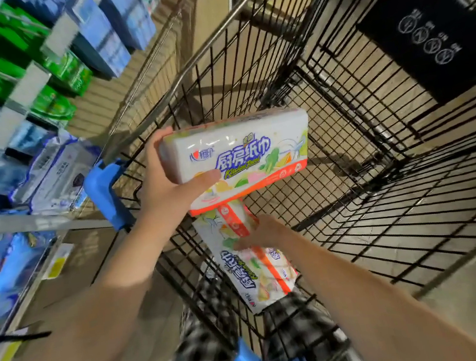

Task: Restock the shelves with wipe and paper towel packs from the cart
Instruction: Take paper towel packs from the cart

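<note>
My left hand (168,186) grips a white kitchen paper towel pack (245,152) with blue lettering and an orange strip, holding it above the black wire cart (346,141). Thumb lies across the pack's front, fingers wrap its left end. Lower down, my right hand (263,233) reaches into the cart's near corner and rests on a second, similar pack (252,272) lying there; whether its fingers curl round the pack is unclear. The rest of the cart basket shows only bare wire.
Shelves (39,221) with blue, white and green packs run along the left, with yellow price tags on the edges. The cart's blue handle ends (105,191) sit near my arms. A black panel (434,24) hangs at the cart's far end.
</note>
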